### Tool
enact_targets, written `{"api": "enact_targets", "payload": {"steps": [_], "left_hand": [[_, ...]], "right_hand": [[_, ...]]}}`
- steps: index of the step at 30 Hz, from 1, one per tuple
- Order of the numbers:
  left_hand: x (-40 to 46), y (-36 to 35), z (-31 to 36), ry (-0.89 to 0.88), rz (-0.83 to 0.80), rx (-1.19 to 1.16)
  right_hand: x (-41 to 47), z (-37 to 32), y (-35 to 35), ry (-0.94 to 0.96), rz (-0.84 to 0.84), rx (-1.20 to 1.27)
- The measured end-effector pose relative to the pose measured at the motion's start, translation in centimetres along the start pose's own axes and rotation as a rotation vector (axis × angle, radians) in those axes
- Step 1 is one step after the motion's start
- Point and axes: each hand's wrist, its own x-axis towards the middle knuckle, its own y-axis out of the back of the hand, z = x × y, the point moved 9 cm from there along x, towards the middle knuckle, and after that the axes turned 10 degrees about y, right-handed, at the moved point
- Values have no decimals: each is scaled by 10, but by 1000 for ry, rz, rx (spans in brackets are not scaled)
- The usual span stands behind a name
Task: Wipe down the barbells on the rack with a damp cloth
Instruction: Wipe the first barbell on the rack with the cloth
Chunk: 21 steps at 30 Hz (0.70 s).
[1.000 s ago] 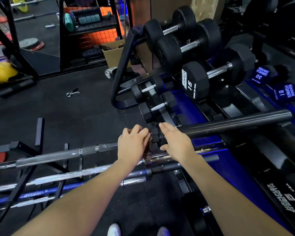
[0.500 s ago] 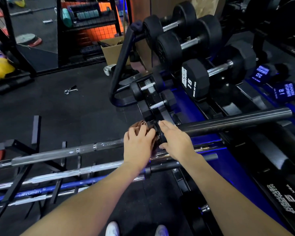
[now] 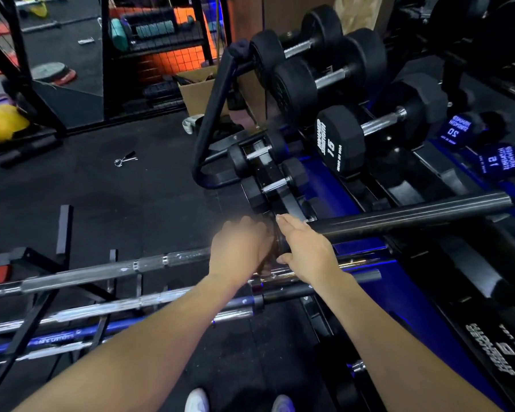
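Both of your bare forearms reach forward from the bottom edge and meet at the collar of the top barbell [image 3: 399,215]. Your left hand [image 3: 239,250] is motion-blurred, knuckles up, fingers curled down over a dark brownish cloth [image 3: 267,260] that shows only as a sliver between your 2 hands; that grip is closed around the cloth against the bar. Your right hand [image 3: 305,248] lies flat on the thick black sleeve of the same bar, fingers straight and pointing forward and slightly left, thumb tucked beneath the sleeve; this grip is relaxed, pressing rather than clasping.

The barbell's long axis runs left to right across the view, its black sleeve end rising toward the upper right, its silver knurled shaft running off to the left edge. It rests on a low black rack [image 3: 63,230] on the floor, with other barbells [image 3: 149,304] lying parallel, nearer to you. Beyond your hands, dumbbells [image 3: 339,141] sit on a tiered stand. Your 2 white shoe tips [image 3: 197,399] show at the bottom.
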Motion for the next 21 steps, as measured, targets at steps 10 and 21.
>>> {"api": "enact_targets", "payload": {"steps": [10,21], "left_hand": [[27,-18,-30,383,-358,-272],[31,-30,-27,319,-394,-187]], "right_hand": [[-1,0,2,-10,-9,13],[0,0,2,-9,-32,15]]}}
